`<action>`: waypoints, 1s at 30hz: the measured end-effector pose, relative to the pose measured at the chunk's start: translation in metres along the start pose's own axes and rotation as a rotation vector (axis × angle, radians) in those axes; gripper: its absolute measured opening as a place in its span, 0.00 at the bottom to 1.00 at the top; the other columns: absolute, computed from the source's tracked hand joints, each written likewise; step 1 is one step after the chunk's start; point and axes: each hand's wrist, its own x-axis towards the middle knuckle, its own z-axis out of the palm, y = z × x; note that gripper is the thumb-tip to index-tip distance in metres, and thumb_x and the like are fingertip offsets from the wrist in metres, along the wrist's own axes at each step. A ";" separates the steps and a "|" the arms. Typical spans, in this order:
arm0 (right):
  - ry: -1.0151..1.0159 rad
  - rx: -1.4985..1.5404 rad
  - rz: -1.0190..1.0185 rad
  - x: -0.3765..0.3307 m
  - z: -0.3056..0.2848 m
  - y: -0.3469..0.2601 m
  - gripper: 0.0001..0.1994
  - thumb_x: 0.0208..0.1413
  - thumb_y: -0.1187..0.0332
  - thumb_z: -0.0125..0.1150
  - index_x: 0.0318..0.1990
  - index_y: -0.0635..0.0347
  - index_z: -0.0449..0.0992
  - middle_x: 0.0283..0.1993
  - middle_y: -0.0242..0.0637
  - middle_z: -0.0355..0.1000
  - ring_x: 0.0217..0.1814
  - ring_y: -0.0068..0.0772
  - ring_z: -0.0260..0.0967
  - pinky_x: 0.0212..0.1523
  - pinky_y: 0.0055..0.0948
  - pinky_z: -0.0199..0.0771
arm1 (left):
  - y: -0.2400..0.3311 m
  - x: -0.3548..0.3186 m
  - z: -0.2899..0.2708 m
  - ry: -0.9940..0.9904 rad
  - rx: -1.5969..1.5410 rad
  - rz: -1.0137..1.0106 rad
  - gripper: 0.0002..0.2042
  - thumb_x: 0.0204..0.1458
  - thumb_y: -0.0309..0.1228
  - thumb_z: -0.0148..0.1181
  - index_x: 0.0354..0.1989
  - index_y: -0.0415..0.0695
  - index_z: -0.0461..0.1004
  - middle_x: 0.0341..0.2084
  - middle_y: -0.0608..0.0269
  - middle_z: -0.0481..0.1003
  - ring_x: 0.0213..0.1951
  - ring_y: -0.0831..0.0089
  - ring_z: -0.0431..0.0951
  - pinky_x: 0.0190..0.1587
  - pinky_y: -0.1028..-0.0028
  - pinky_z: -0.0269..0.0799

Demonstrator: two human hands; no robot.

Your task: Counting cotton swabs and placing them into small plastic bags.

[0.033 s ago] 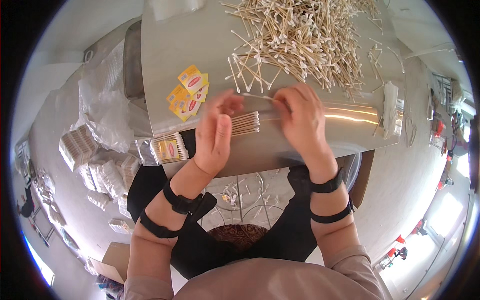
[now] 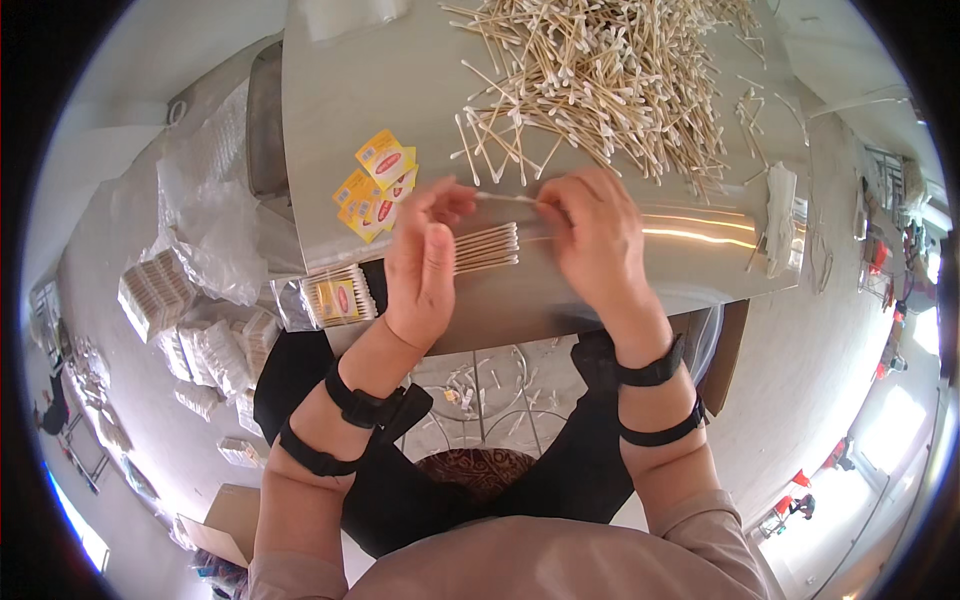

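My right hand [image 2: 598, 235] pinches the near end of a cotton swab [image 2: 508, 198], which lies nearly level above the metal table. At the swab's other end are the loosely curled fingers of my left hand [image 2: 425, 255], its thumb standing apart. Whether those fingers touch the swab I cannot tell. A neat row of cotton swabs [image 2: 487, 247] sticks out to the right beside my left hand, which hides their left ends. Beyond both hands spreads a big loose heap of cotton swabs [image 2: 610, 85] with white tips and pale wooden sticks.
Yellow-and-white cards [image 2: 380, 180] lie left of my hands. A clear pack of swabs [image 2: 340, 298] with a yellow card sits at the table's [image 2: 350, 80] near left edge. Bundled packs [image 2: 158, 290] and clear plastic film [image 2: 215, 200] are further left. A white cloth-like strip [image 2: 780, 218] lies right.
Both hands have shifted slightly to the left, and the swab between them has moved left and a little nearer, its tip now at my left fingers.
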 end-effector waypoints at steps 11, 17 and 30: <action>-0.033 0.083 -0.096 0.007 0.022 -0.018 0.05 0.44 0.74 0.67 0.29 0.55 0.78 0.32 0.33 0.70 0.39 0.41 0.70 0.39 0.38 0.73 | 0.006 0.005 -0.001 0.070 -0.036 -0.063 0.22 0.72 0.43 0.36 0.60 0.36 0.65 0.52 0.51 0.73 0.52 0.63 0.74 0.59 0.64 0.66; -0.077 0.063 -0.177 0.013 0.028 -0.028 0.06 0.44 0.76 0.69 0.32 0.57 0.80 0.32 0.33 0.72 0.36 0.43 0.71 0.36 0.39 0.73 | 0.000 0.004 0.000 0.133 -0.093 -0.076 0.23 0.72 0.43 0.35 0.60 0.35 0.65 0.54 0.51 0.72 0.57 0.62 0.71 0.64 0.64 0.62; -0.030 0.049 -0.067 0.011 0.022 -0.015 0.04 0.46 0.74 0.66 0.31 0.54 0.80 0.31 0.32 0.70 0.37 0.41 0.70 0.37 0.38 0.73 | -0.008 0.008 0.007 0.183 -0.324 -0.048 0.24 0.72 0.42 0.34 0.63 0.32 0.60 0.61 0.48 0.66 0.64 0.60 0.66 0.70 0.61 0.56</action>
